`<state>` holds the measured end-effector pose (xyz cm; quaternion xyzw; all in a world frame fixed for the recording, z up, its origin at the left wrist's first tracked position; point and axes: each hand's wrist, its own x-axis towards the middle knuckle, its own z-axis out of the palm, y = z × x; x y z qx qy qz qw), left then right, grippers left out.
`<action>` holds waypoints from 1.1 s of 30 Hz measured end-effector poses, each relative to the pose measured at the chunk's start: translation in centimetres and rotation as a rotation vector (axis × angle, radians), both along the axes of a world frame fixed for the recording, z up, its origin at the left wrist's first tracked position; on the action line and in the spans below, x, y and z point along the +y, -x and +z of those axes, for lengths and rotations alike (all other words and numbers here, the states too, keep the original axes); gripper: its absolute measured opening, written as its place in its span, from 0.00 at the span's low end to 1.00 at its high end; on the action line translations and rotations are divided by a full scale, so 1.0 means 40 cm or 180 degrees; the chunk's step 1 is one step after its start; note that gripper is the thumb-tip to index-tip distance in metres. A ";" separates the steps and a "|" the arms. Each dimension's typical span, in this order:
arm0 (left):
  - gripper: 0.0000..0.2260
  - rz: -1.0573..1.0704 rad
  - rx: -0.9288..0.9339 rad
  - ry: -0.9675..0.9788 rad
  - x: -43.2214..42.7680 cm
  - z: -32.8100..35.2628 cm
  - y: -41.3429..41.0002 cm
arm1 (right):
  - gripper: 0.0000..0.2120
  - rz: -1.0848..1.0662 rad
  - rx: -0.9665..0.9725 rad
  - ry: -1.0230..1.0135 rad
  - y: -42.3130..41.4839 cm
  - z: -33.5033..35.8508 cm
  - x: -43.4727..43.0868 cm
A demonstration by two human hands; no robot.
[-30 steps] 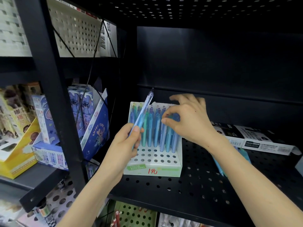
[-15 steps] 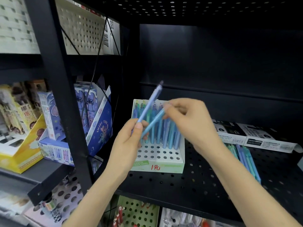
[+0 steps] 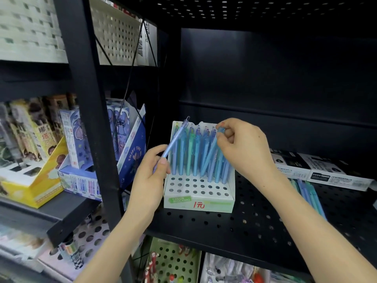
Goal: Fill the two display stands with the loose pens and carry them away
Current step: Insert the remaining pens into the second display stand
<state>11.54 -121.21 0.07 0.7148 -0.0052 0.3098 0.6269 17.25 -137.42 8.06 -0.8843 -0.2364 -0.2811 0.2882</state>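
A white display stand [image 3: 199, 198] with a grid of holes sits on the black perforated shelf [image 3: 255, 227]. Its back rows hold several upright blue and teal pens [image 3: 194, 156]; its front rows are bare holes. My left hand [image 3: 151, 180] grips a pale blue pen [image 3: 173, 142] slanted up to the right, left of the stand. My right hand [image 3: 242, 148] pinches the top of another blue pen [image 3: 210, 156], tilted with its tip down at a hole in the stand. Several loose pens [image 3: 308, 196] lie on the shelf to the right, partly hidden by my right forearm.
Flat black-and-white boxes [image 3: 320, 170] lie at the back right of the shelf. A black upright post [image 3: 89, 111] stands left of the stand. Blue and yellow cartons [image 3: 81, 152] fill the neighbouring left shelf. Goods hang below the shelf.
My right hand took a pen from beside my left hand and now lowers it, tip first, into the stand. The left hand still holds its pen, little moved.
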 end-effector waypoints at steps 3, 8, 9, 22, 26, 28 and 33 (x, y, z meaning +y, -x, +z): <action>0.11 -0.0039 -0.0026 0.0054 0.003 0.003 0.001 | 0.10 -0.0011 0.0033 0.0114 -0.001 0.008 0.002; 0.11 -0.0062 0.0050 0.0152 0.009 0.002 -0.005 | 0.08 0.0016 0.0159 0.0186 -0.004 0.020 -0.003; 0.11 -0.0068 0.0066 0.0169 0.009 0.002 -0.006 | 0.08 0.0019 0.0177 0.0185 -0.005 0.019 -0.005; 0.10 -0.0350 0.0013 0.0374 0.007 0.000 -0.013 | 0.10 -0.0299 -0.0255 0.1182 -0.042 -0.011 0.019; 0.10 -0.0565 -0.0062 0.0461 0.008 0.000 -0.010 | 0.12 -0.0261 -0.0032 0.1019 -0.052 -0.022 0.019; 0.10 -0.0653 -0.0092 0.0423 0.010 -0.001 -0.010 | 0.14 -0.0148 -0.0127 0.0487 -0.037 -0.017 0.021; 0.08 -0.0892 -0.0142 0.0132 0.002 -0.003 -0.005 | 0.07 0.0643 0.0242 -0.0836 -0.002 -0.007 0.035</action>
